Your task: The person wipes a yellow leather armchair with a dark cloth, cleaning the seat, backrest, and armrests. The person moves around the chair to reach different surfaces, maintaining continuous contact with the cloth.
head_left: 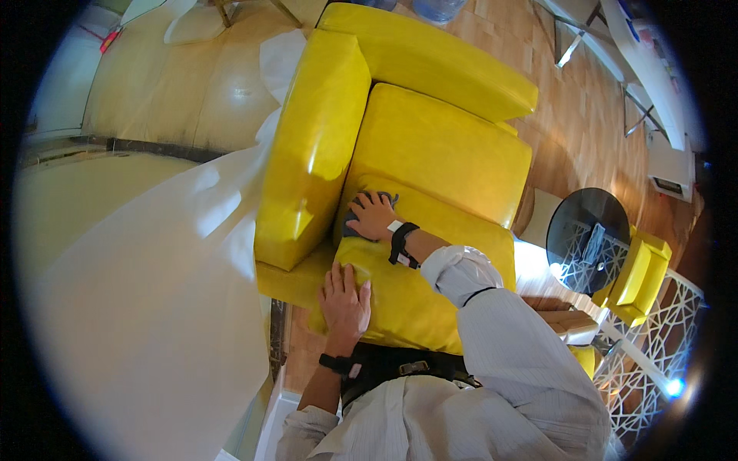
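Note:
A yellow leather-look sofa fills the middle of the view, its seat cushion directly before me. My right hand lies spread on a dark grey cloth on the cushion, close to the left armrest. The cloth shows past the fingertips and along the hand's edge; the rest is hidden under the palm. Nearer to me, my left hand rests flat on the cushion's front left corner, fingers stretched out and holding nothing. Both wrists wear black straps.
White sheeting hangs along the left of the sofa. To the right stand a round dark glass table and a small yellow armchair, with a white lattice screen beyond. A clear blue-tinted water bottle stands behind the sofa on the wooden floor.

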Tool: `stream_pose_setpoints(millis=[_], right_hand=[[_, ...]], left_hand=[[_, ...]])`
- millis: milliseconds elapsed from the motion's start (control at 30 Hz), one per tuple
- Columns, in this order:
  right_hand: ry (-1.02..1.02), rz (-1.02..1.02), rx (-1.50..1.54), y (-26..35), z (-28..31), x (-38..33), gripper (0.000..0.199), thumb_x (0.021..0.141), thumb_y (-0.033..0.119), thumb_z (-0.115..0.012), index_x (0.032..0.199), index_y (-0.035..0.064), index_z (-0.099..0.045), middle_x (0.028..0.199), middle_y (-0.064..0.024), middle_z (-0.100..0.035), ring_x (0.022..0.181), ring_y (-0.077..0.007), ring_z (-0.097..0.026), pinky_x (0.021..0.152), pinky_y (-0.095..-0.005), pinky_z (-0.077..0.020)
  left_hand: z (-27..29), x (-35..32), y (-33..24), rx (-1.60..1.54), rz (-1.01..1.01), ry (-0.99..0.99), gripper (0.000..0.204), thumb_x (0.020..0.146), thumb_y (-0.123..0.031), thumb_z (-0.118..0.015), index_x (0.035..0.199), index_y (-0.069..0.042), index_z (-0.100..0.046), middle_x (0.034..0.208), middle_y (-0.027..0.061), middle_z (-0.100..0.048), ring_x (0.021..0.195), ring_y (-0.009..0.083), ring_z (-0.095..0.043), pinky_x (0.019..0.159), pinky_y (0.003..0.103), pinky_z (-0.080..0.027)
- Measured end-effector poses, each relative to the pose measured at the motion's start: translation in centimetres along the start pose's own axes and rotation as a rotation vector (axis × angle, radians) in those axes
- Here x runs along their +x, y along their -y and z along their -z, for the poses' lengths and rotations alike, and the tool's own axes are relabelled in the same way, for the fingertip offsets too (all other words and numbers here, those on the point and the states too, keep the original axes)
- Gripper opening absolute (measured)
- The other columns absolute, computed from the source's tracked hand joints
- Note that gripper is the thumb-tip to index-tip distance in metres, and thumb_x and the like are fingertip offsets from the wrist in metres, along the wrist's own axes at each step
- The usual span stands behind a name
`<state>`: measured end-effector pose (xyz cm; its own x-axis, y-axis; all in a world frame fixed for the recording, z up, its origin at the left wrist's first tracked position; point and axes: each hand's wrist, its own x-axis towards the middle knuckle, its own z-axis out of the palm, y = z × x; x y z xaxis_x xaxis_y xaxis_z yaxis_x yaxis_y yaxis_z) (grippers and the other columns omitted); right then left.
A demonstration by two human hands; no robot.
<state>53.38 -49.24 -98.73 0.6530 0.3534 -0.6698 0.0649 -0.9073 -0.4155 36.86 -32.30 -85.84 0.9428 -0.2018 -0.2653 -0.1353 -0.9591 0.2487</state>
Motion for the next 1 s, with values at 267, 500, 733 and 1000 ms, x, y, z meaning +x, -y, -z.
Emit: stream_pose_setpoints(millis=[267,500,733,1000], right_hand=[[-0.08,-0.179,0.153,-4.2,-0.3,-4.3,0.074,0.116,0.057,-0.046,0.174,0.0126,-0.035,0.181,-0.0216,-0.026,0.165,-0.0488,-0.024,0.131,-0.0678,-0.0249],[-0.033,-0.043,0.208,-3.6,0.1,-2.4,0.074,0.116,0.058,-0.043,0.175,0.0157,-0.033,0.182,-0.0181,-0.026,0.166,-0.046,-0.021,0.133,-0.0665,-0.0223],[-0.045,-0.362,0.37,-10.8,-0.1,-7.0,0.076,0.116,0.063,-0.04,0.176,0.0162,-0.033,0.185,-0.0169,-0.021,0.168,-0.045,-0.018,0.134,-0.0647,-0.0209],[-0.102,-0.095,0.305,-6.1,-0.9,-8.2,0.074,0.116,0.06,-0.042,0.174,0.0162,-0.036,0.182,-0.0182,-0.028,0.167,-0.0452,-0.023,0.134,-0.0633,-0.0233]], left_hand=[[0.0,0.6,-0.1,0.03,-0.017,0.116,0.065,0.115,-0.051,-0.051,0.164,-0.007,-0.053,0.172,0.0211,-0.047,0.152,0.0421,-0.049,0.119,0.06,-0.04],[-0.4,2.2,-1.7,0.048,-0.091,0.186,0.072,0.116,-0.058,-0.048,0.169,-0.01,-0.047,0.177,0.0222,-0.039,0.157,0.0532,-0.038,0.122,0.065,-0.036],[-0.2,2.6,-1.7,0.005,-0.084,0.237,0.073,0.115,-0.06,-0.047,0.169,-0.01,-0.046,0.177,0.0225,-0.039,0.158,0.0547,-0.035,0.122,0.065,-0.035],[-1.1,4.2,-2.9,0.014,-0.116,0.269,0.069,0.116,-0.059,-0.044,0.168,-0.014,-0.047,0.177,0.0173,-0.041,0.159,0.0523,-0.036,0.123,0.069,-0.031]])
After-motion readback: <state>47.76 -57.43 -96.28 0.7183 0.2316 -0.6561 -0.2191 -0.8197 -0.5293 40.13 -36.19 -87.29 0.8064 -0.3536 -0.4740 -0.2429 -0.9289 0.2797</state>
